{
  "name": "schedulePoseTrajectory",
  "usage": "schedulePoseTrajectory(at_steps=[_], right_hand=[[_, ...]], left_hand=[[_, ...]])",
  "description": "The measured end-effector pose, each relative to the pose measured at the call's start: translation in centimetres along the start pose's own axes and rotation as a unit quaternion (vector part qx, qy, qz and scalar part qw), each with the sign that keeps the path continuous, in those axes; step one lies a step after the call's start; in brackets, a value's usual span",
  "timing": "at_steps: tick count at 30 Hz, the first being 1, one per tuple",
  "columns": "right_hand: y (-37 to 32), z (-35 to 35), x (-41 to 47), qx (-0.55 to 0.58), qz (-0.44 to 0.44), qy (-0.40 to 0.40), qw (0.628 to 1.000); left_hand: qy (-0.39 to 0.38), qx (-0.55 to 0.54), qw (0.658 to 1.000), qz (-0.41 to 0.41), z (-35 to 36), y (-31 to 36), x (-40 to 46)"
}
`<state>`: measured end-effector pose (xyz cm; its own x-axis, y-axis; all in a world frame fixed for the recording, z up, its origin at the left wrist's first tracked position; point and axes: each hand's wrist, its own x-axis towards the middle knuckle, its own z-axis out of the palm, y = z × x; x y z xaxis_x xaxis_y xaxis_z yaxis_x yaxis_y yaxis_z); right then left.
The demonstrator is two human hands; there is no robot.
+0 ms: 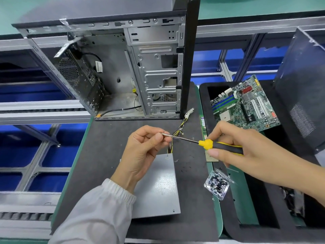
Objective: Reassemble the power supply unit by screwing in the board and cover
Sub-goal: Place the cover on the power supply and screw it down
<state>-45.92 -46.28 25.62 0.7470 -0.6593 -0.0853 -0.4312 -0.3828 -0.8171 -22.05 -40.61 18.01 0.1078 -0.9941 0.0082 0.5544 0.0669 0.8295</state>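
Observation:
The grey power supply unit lies flat on the dark mat, cover on top, its wire bundle running away toward the case. My right hand grips a screwdriver by its black and yellow handle, held above the unit. My left hand pinches the tip of the metal shaft between thumb and fingers. Whether a screw sits at the tip is hidden by my fingers. A small clear tray of screws sits to the right of the unit.
An open computer case stands at the back of the mat. A motherboard rests in a black foam tray on the right. A dark side panel leans at far right. A small chip lies near the mat edge.

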Motion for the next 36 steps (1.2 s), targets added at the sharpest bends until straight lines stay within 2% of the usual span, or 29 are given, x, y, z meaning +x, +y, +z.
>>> schedulePoseTrajectory(at_steps=[3, 6, 10, 15, 21, 24, 29, 34, 36], right_hand=[[-0.2, -0.4, 0.0, 0.001, -0.004, 0.000, 1.000], [-0.5, -1.1, 0.3, 0.004, -0.008, 0.010, 1.000], [-0.8, -1.6, 1.0, -0.008, -0.024, 0.019, 0.999], [-0.8, -1.2, 1.3, -0.039, -0.055, 0.060, 0.996], [-0.3, -0.8, 1.5, -0.170, -0.097, 0.101, 0.975], [0.0, -0.7, 1.8, -0.138, -0.079, 0.090, 0.983], [0.7, 0.2, 2.1, -0.064, -0.039, 0.066, 0.995], [0.9, 0.6, 2.1, -0.026, -0.017, 0.066, 0.997], [1.0, 0.5, 2.0, -0.030, -0.013, 0.063, 0.997]], left_hand=[[-0.015, 0.120, 0.991, 0.064, -0.6, 0.9, 0.2], [-0.051, 0.268, 0.955, 0.114, -1.1, 2.5, 0.7], [-0.064, 0.341, 0.923, 0.165, -1.2, 3.6, 1.1], [-0.003, 0.275, 0.953, 0.128, -1.0, 2.7, 1.0], [-0.001, 0.303, 0.942, 0.141, -1.2, 2.1, 0.7], [0.004, 0.315, 0.937, 0.148, -1.1, 1.7, 0.5], [0.020, 0.282, 0.949, 0.141, -1.5, 0.7, 0.4], [0.010, 0.286, 0.949, 0.129, -1.3, 0.1, 0.2], [-0.019, 0.283, 0.954, 0.102, -1.8, 0.2, 0.2]])
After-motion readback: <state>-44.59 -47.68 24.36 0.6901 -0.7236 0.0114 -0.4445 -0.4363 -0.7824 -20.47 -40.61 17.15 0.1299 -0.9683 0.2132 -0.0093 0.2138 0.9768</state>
